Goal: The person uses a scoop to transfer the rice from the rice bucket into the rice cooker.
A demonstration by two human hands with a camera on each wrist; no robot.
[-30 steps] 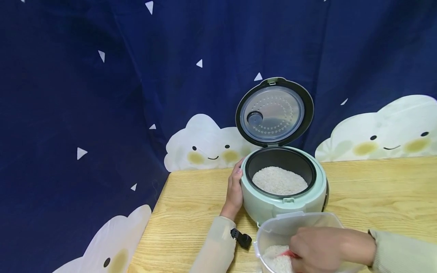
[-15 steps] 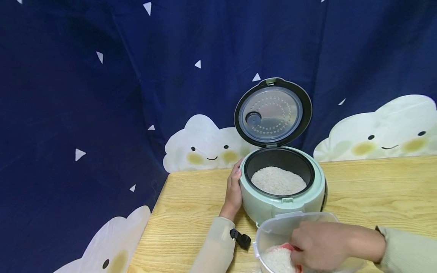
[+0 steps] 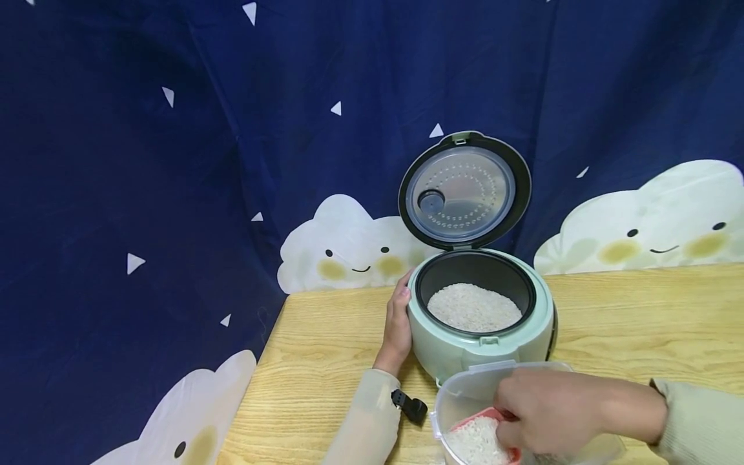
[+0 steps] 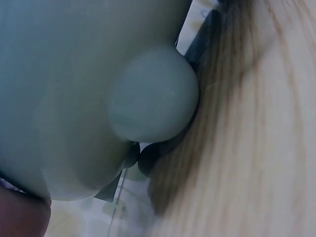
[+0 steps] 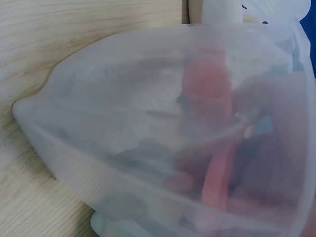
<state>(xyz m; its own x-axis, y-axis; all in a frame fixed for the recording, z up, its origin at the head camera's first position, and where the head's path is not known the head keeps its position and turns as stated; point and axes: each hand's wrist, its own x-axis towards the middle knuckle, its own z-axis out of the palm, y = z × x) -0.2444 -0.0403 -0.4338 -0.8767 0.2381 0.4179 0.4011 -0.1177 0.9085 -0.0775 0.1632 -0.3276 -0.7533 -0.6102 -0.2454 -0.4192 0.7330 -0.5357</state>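
A pale green rice cooker (image 3: pixel 459 355) stands with its lid (image 3: pixel 491 194) raised and white rice (image 3: pixel 473 307) in its dark pot. My left hand (image 3: pixel 398 329) rests against the cooker's left side. In the left wrist view, the cooker's curved body (image 4: pixel 64 98) fills the left half. In front of the cooker, my right hand (image 3: pixel 549 410) reaches into a clear plastic container (image 3: pixel 465 384). It grips a red scoop (image 3: pixel 491 413) heaped with white rice. Through the cloudy container wall (image 5: pixel 108 98), the right wrist view shows the scoop (image 5: pixel 217 177) and blurred fingers.
The wooden table (image 3: pixel 325 349) runs to a dark blue curtain (image 3: pixel 349 148) with clouds and triangles behind it. Its left edge is in view. A black strap (image 3: pixel 410 407) is on the left sleeve. The container's bottom is cut off by the frame.
The scoop has come up from deep in the rice and now shows a heaped load. My right hand has shifted slightly right. The left hand stays on the cooker.
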